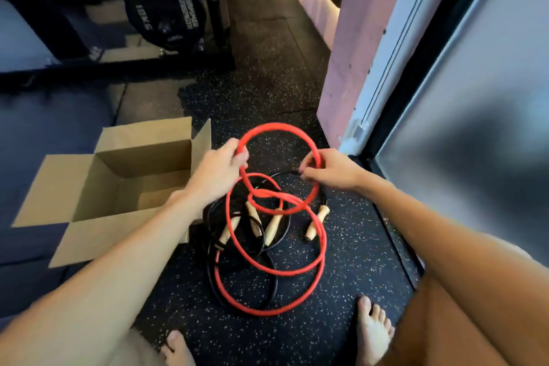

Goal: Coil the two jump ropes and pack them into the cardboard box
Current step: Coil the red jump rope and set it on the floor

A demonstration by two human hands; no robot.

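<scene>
We see the red jump rope point(269, 269) half lifted: its top loop is held up in the air at centre, the lower loops sag down and spread over the speckled floor mat point(350, 261) near the person's feet. The left hand point(221, 165) is closed around the left side of that top loop, fingers wrapped over the cord. The right hand point(329, 169) pinches the right side of the same loop between thumb and fingertips, other fingers curled. Both hands grip rope, neither is spread.

Under the red loops lies the black jump rope point(274, 285), loose on the mat, tangled with the red one. Four wooden handles point(274, 224) lie in the pile: three close together at centre, one just right of them point(318, 224). We cannot tell which handle belongs to which rope.

The cardboard box point(124, 184) sits on the floor just left of the pile, all flaps folded out, inside bare. The left forearm crosses over its near right corner.

Two bare feet are at the near edge: left foot point(176, 349), right foot point(372, 330).

Far left, a dark rack holds a black weight plate point(166, 15) marked 10KG. Right of the pile stands a pink wall point(350, 47), and beyond it a dark-framed glass panel point(475, 128).
</scene>
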